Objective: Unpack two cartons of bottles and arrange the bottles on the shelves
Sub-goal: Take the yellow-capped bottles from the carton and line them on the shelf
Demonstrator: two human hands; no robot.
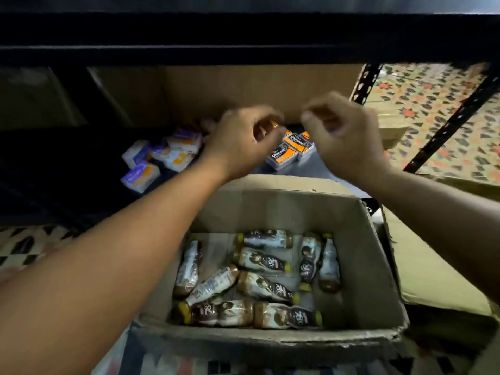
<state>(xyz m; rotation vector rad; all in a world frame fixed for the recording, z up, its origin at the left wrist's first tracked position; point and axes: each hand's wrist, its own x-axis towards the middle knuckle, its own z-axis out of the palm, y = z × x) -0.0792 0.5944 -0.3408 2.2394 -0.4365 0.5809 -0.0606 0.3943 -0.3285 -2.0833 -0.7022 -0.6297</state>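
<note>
An open cardboard carton (373, 253) stands below me, with several brown drink bottles (259, 288) lying loose on its bottom, their caps yellow. Both my hands reach past it onto the dark lower shelf (67, 163). My left hand (238, 142) has its fingers curled, and they pinch the edge of an orange-and-black pack (274, 125). My right hand (343, 136) hovers beside it, blurred, fingers curled with thumb and fingertips together and nothing seen in them. Neither hand holds a bottle.
More orange-and-black packs (286, 152) and several white-and-purple packs (162, 155) lie on the shelf. A large cardboard box (243, 87) stands behind them. A black shelf beam (243, 36) runs overhead and a perforated post (454, 123) slants at the right. Another cardboard flap (433, 266) lies at the right.
</note>
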